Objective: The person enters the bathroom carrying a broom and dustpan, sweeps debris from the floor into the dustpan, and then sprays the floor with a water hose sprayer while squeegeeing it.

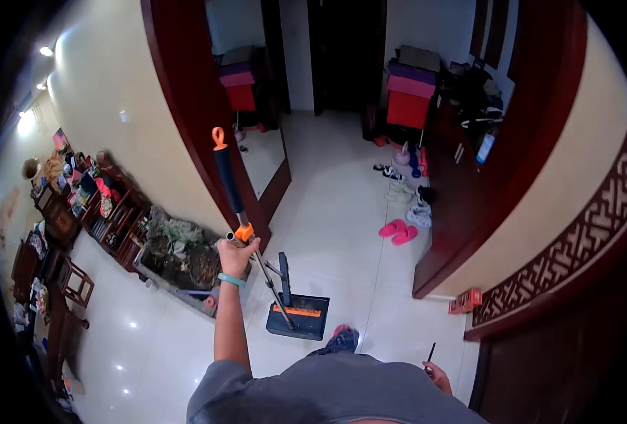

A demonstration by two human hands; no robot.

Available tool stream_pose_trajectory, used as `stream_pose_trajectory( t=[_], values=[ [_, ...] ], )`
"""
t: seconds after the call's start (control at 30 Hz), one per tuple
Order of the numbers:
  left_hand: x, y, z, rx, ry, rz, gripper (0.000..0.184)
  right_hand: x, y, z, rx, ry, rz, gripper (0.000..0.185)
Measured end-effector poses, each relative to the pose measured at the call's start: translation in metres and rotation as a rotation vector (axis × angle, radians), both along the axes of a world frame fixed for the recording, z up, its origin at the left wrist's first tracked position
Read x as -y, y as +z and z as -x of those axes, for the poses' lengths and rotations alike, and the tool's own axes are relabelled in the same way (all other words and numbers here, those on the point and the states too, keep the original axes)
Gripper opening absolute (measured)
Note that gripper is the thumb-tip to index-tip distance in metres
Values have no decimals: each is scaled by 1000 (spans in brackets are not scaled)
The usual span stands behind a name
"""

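My left hand (236,257), with a green bangle on the wrist, is closed round the metal pole of a broom and dustpan set (230,184). The set has a dark grip with an orange loop at the top and an orange clip just above my hand. Its black dustpan (297,316), with an orange comb strip, rests on the white floor in front of my feet. Low at the right, my right hand (437,378) is closed on a thin dark stick (431,352) pointing up. What the stick belongs to cannot be made out.
Pink slippers (398,232) and several shoes (418,213) line the right of the hallway, beside a dark red cabinet (455,205). A red box (465,301) stands by the right wall. At left are a planter (179,258), a mirror (264,155) and wooden furniture (119,219).
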State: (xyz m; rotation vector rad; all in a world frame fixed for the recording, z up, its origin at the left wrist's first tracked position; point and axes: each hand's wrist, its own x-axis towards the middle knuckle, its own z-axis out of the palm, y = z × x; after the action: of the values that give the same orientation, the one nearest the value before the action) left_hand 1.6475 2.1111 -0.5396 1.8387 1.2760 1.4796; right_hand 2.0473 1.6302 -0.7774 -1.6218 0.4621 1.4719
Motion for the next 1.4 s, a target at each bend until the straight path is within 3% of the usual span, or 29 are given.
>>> stream_pose_trajectory(
  t=[0.03,0.07,0.23,0.47,0.63,0.67,0.8,0.87,0.9,0.97,1.03,1.07,1.1,1.13,1.23,1.4],
  values=[
    [-19,6,-22,-43,27,-32,23,-36,43,15,254,-16,-37,33],
    [-44,8,-41,-82,40,-32,24,-60,50,4,265,-9,-70,35],
    [-167,9,-123,-155,35,-112,34,-175,109,-40,59,-137,155,32],
    [-364,10,-222,-184,42,-58,47,-328,67,-171,55,-58,16,29],
    [-486,25,-282,-158,77,-28,45,-477,57,-284,-2,25,-19,28],
    [-505,33,-293,-234,67,33,29,-508,54,-305,-18,44,-21,28],
    [-612,23,-330,-302,153,-4,33,-628,36,-385,-104,126,-31,28],
    [-641,40,-351,-339,175,-53,41,-684,10,-427,-251,168,-66,28],
    [-665,41,-361,-391,200,-76,44,-717,-5,-454,-461,207,-111,28],
    [-711,43,-383,-394,251,20,44,-785,-69,-526,-1401,542,-163,28],
    [-765,32,-402,-384,266,-52,42,-866,-53,-523,-545,318,-118,28],
    [-787,24,-411,-338,256,-18,42,-911,-52,-529,-324,333,-91,27],
    [-815,21,-421,-281,246,8,41,-956,-50,-538,-239,368,-84,27],
    [-840,16,-430,-304,257,-123,43,-999,-50,-548,-185,408,-90,27],
    [-910,8,-465,-381,332,-29,43,-1120,-49,-588,-122,524,-126,26],
    [-1010,-4,-485,-346,344,-98,42,-1266,-39,-623,-67,628,-188,25]
  ],
)
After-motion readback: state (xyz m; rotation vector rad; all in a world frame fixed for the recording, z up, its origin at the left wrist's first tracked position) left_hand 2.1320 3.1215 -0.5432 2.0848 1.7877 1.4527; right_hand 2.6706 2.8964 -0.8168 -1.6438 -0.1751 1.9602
